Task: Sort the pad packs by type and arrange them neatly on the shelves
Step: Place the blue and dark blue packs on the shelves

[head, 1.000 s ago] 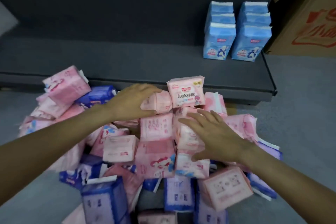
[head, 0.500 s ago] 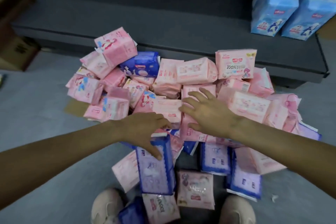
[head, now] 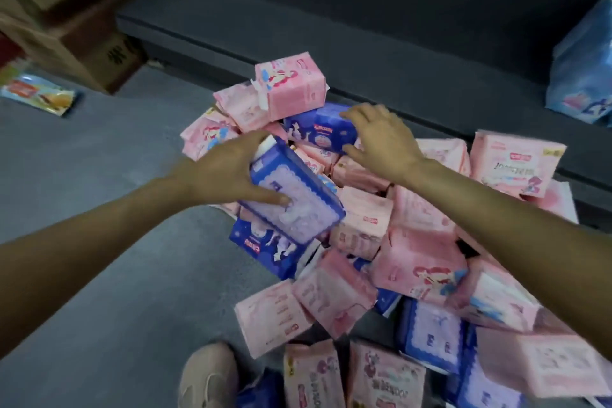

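A heap of pink pad packs [head: 420, 262] and dark blue ones lies on the grey floor in front of a low dark shelf [head: 397, 53]. My left hand [head: 228, 172] grips a dark blue pad pack [head: 298, 199] and holds it tilted above the heap's left side. My right hand [head: 381, 139] reaches over a second dark blue pack [head: 321, 132] near the top of the heap, fingers spread on its right end. A pink pack [head: 291, 89] sits on the heap's peak. Light blue packs [head: 583, 76] stand on the shelf at the right edge.
Cardboard boxes [head: 73, 10] are stacked at the upper left beside the shelf. A flat colourful packet [head: 39, 96] lies on the floor below them. My shoe [head: 208, 378] shows at the bottom, close to the heap. Bare grey floor spreads to the left.
My left hand has picked a dark blue pack out of the heap and lifted it. My right hand moved up to another blue pack. The view swung left.
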Motion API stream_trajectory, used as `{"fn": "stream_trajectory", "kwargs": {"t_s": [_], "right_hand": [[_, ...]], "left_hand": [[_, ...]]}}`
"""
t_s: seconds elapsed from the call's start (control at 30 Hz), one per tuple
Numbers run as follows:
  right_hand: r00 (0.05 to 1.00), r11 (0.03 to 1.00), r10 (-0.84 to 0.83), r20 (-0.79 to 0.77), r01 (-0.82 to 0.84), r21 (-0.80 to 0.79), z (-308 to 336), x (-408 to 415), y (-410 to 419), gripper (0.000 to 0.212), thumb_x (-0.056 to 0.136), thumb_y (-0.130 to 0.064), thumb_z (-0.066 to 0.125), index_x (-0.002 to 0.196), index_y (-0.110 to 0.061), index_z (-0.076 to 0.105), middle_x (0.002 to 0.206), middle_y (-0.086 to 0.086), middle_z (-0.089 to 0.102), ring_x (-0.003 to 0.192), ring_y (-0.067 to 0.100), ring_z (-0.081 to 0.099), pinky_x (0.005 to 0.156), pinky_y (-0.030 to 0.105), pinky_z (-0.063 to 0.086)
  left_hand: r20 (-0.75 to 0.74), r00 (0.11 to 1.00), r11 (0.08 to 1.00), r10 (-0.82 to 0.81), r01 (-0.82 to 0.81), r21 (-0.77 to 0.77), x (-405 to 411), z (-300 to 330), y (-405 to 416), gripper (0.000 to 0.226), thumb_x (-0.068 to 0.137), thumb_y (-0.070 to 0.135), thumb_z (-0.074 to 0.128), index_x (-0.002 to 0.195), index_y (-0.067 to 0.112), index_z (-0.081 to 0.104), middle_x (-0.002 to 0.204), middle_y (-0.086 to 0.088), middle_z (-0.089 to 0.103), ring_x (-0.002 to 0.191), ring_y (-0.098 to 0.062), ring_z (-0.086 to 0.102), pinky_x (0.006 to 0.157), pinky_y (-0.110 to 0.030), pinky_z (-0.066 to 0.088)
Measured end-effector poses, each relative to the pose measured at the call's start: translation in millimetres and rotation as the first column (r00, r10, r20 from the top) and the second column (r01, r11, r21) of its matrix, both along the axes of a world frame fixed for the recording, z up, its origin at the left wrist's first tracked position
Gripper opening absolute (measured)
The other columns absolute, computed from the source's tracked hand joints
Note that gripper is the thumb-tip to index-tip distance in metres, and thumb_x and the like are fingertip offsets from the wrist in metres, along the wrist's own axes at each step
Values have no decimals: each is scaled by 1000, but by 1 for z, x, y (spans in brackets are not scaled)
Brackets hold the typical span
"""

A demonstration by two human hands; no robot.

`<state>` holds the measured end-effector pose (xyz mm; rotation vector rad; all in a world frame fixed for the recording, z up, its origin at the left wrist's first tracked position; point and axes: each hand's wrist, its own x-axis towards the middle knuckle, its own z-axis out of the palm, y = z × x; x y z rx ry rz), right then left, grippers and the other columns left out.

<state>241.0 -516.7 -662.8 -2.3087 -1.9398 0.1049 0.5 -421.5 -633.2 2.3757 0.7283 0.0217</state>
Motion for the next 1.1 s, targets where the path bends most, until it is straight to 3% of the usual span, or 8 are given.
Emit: {"fn": "stream_trajectory", "kwargs": {"t_s": [0.2, 0.4, 0.53, 0.67, 0.83, 0.93, 1.03, 1.1], "right_hand": [[965, 953, -237, -114, 208, -219, -29, 23, 72, 104, 73, -46, 77, 149, -9, 17, 146, 16, 37, 133, 34, 33, 107, 43, 33], [970, 963, -228, -82, 212, -169, -23, 27, 71, 61, 70, -46, 76, 117, -11, 58, 121, 13, 54, 112, 31, 49, 89, 35, 42], [914, 958, -266, -307, 286, 24, 21, 28, 42, 54, 69, -38, 76, 114, -16, 58, 112, 7, 54, 103, 28, 54, 84, 34, 43], [866, 909, -325, -380, 397, 126, 66, 40, -15, 47, 73, -36, 74, 110, -16, 52, 93, 0, 55, 88, 23, 53, 76, 33, 42], [808, 886, -422, -410, 463, 1, 51, 47, -77, 50, 76, -39, 73, 114, -16, 50, 99, 2, 60, 85, 20, 53, 72, 30, 40], [782, 883, -435, -446, 467, -42, 28, 49, -95, 56, 75, -43, 73, 117, -17, 48, 105, 2, 62, 91, 23, 58, 75, 31, 44], [790, 905, -402, -462, 421, -67, 18, 49, -103, 63, 70, -49, 76, 118, -22, 47, 102, -4, 62, 89, 21, 61, 75, 31, 45], [805, 912, -394, -444, 402, -81, 14, 49, -105, 64, 68, -51, 77, 118, -25, 46, 97, -5, 63, 83, 20, 60, 71, 30, 44]], "left_hand": [[128, 971, 978, 204, -197, -65, -6, 9, 29, 73, 60, 67, 74, 113, 28, 43, 106, 16, 60, 87, 2, 60, 73, -14, 47], [240, 953, 982, 185, -191, 2, 9, 5, 45, 74, 59, 67, 77, 115, 32, 42, 106, 21, 59, 88, 6, 60, 72, -10, 47], [442, 896, 990, -47, -17, 141, 20, -1, 44, 59, 69, 45, 76, 119, 25, 50, 118, 13, 56, 107, -2, 55, 92, -20, 43], [380, 876, 910, -296, 137, 391, 38, -22, 37, 48, 80, 32, 69, 124, 26, 50, 136, -2, 44, 125, -23, 42, 106, -29, 30], [128, 839, 739, -528, 380, 556, 51, -38, 12, 80, 55, -1, 74, 122, 32, 47, 126, 4, 40, 120, -24, 38, 66, -41, 55], [136, 846, 788, -516, 406, 463, 51, -39, 5, 68, 61, 29, 82, 120, 30, 47, 128, 5, 38, 125, -20, 35, 76, -43, 55], [142, 935, 939, -324, 299, 167, 44, -39, 0, 70, 66, 81, 55, 113, 29, 55, 138, 13, 25, 137, -9, 17, 105, -36, 36], [127, 976, 984, -179, 176, 31, 44, -40, -6, 71, 62, 88, 48, 108, 34, 56, 143, 15, 19, 139, -6, 10, 110, -31, 25]]}}
